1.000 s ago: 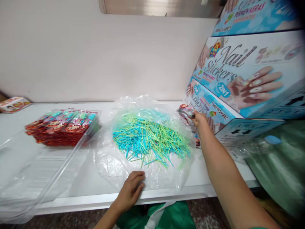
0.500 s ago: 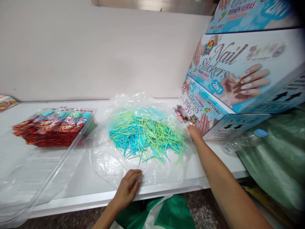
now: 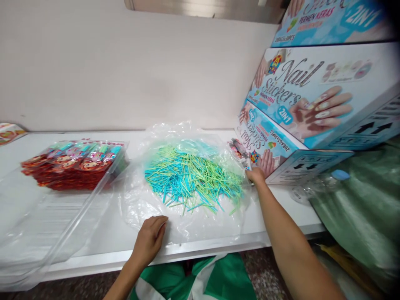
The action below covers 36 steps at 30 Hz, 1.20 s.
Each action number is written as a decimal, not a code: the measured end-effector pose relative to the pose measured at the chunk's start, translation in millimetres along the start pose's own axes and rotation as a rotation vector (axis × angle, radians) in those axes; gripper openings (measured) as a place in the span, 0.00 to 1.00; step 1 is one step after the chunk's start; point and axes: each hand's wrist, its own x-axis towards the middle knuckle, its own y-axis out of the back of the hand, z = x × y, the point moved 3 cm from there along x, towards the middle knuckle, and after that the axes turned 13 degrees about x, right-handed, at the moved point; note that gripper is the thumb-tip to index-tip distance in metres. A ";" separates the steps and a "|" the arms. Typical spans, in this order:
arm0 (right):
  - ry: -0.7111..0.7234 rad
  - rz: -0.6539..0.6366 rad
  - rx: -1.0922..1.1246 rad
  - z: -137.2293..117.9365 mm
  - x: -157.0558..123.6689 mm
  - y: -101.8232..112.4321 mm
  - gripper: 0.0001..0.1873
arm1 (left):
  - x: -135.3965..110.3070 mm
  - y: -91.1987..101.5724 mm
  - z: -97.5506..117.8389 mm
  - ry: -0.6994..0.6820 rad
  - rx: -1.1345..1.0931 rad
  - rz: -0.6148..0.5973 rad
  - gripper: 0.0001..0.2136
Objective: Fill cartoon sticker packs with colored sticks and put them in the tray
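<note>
Many thin blue and green sticks point(image 3: 187, 179) lie in a loose heap on a crumpled clear plastic bag point(image 3: 140, 216). My left hand point(image 3: 151, 235) rests at the near side of this bag, fingers curled together, with nothing visible in them. My right hand point(image 3: 256, 176) reaches to the right end of the heap, beside several small packets point(image 3: 239, 149) with dark and red print. Its fingers look closed, but the fingertips are mostly hidden, and what they hold cannot be made out.
A stack of red picture packs point(image 3: 75, 166) in clear wrap stands at left on plastic sheeting point(image 3: 40, 225). Nail sticker boxes point(image 3: 300, 96) pile up at right. A clear bottle point(image 3: 315, 187) with a blue cap lies near a green sack point(image 3: 365, 200). The white table point(image 3: 193, 249) has its front edge close to me.
My left hand has shifted left along the near side of the bag. My right hand remains by the small packets, now showing slightly more of itself. The heap looks unchanged.
</note>
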 end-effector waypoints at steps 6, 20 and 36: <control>-0.057 -0.053 0.038 -31.8 -9.3 47.5 0.31 | 4.5 16.1 0.0 0.216 -0.222 0.006 0.13; 0.041 -0.842 0.695 -183.4 -194.0 24.5 0.20 | 56.2 12.6 88.5 0.729 -1.789 -0.003 0.14; 1.038 -0.912 0.188 -215.1 -210.0 14.4 0.08 | 33.7 6.5 59.3 0.872 -1.734 0.059 0.10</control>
